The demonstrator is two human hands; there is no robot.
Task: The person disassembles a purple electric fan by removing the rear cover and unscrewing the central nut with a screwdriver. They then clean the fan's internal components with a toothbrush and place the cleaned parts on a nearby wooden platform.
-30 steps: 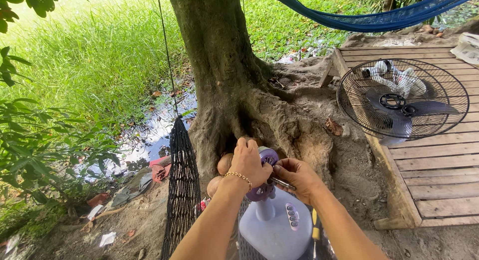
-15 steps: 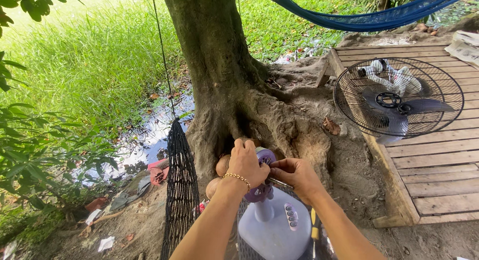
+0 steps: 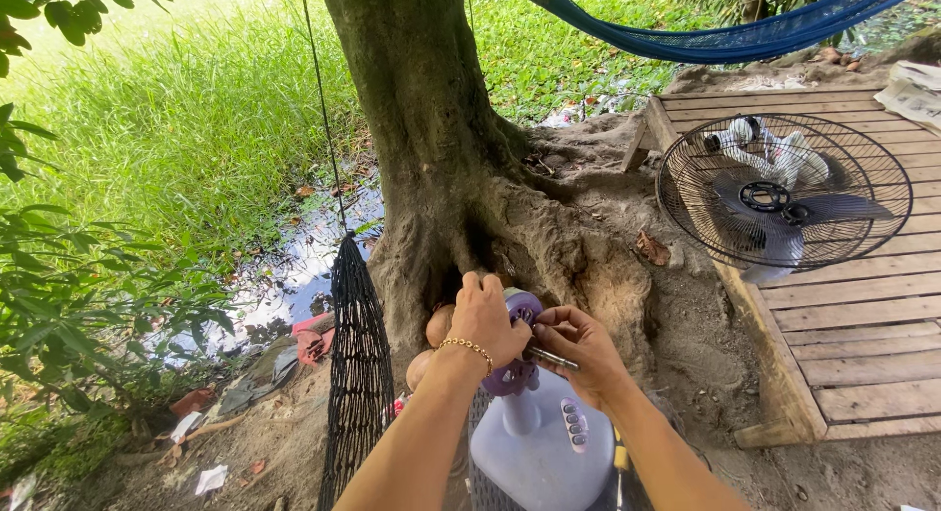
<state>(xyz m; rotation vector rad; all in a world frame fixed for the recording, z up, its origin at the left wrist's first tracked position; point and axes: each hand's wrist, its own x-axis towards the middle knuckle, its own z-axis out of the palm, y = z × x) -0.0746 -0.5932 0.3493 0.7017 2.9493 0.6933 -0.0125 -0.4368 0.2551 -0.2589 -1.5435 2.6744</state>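
Note:
A pale purple fan base (image 3: 544, 442) with a row of buttons stands in front of me, its darker purple neck joint (image 3: 517, 315) on top. My left hand (image 3: 485, 320), with a gold bracelet at the wrist, wraps around that joint. My right hand (image 3: 578, 349) pinches a thin metal tool (image 3: 551, 357), likely a screwdriver, whose tip points at the joint. Both hands almost touch each other.
A thick tree trunk (image 3: 431, 148) rises just beyond the hands. A black wire fan guard (image 3: 784, 193) with blades lies on a wooden deck (image 3: 863, 325) at right. A black net (image 3: 358, 364) hangs at left, a blue hammock (image 3: 745, 31) overhead. Puddle and litter lie at lower left.
Both hands stay on the fan's neck joint with the tool. The view has shifted slightly; nothing else moved noticeably.

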